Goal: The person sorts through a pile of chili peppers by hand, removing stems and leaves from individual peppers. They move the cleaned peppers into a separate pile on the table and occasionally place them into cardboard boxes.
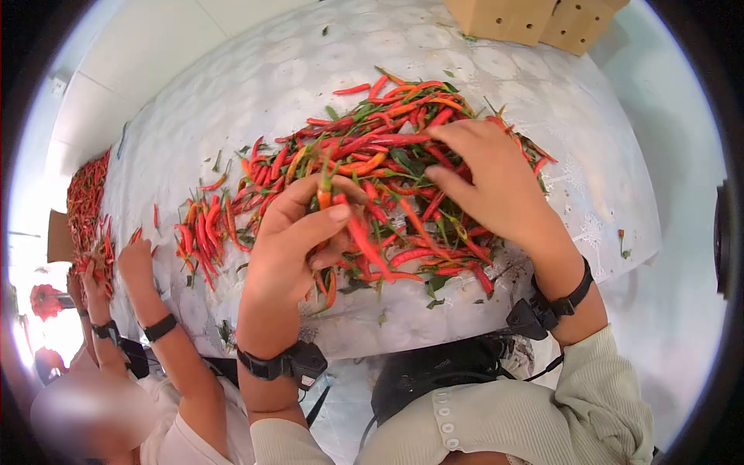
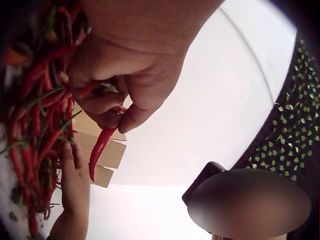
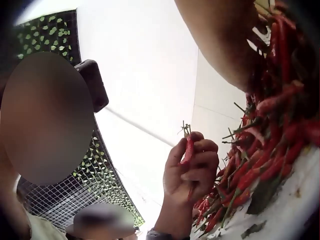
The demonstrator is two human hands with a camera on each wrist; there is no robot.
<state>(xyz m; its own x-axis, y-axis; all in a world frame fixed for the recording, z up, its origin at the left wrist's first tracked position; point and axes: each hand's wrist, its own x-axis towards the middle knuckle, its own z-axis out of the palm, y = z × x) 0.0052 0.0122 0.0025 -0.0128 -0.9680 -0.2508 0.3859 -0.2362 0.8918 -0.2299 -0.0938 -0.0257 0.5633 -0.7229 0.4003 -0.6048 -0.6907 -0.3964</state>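
Table (image 1: 232, 85), white patterned cloth, fills most of the head view, with two cardboard boxes (image 1: 527, 19) at its far edge. Main pile (image 1: 387, 116) of red and orange chilies sits mid-table right before the person, stems and loose leaves mixed in. It is big and tangled, and by the look of it mostly unsorted. Just left of it is a smaller batch (image 1: 203, 232) of red chilies lying more or less parallel, few leaves among them; judged to be the part already gone through. It is small against the pile, so the work reads as early to middle, most of it left. Far heap (image 1: 85, 201) runs along the left edge, a second person's hands (image 1: 136, 260) at it. Right hand (image 1: 488, 182) lies on the right half of the pile, fingers stretched and slightly spread, tips down among the chilies, nothing pinched that I can see. Left hand (image 1: 298, 240) is raised at the near edge of the pile, fingers curled, thumb against forefinger. It pinches one chili (image 2: 102, 147) near the stem end. In the left wrist view the pod hangs free below the fingertips, tip down, clear of the pile. More pods may be tucked in the palm; cannot tell. Right wrist view shows a green stem poking above the same fist.
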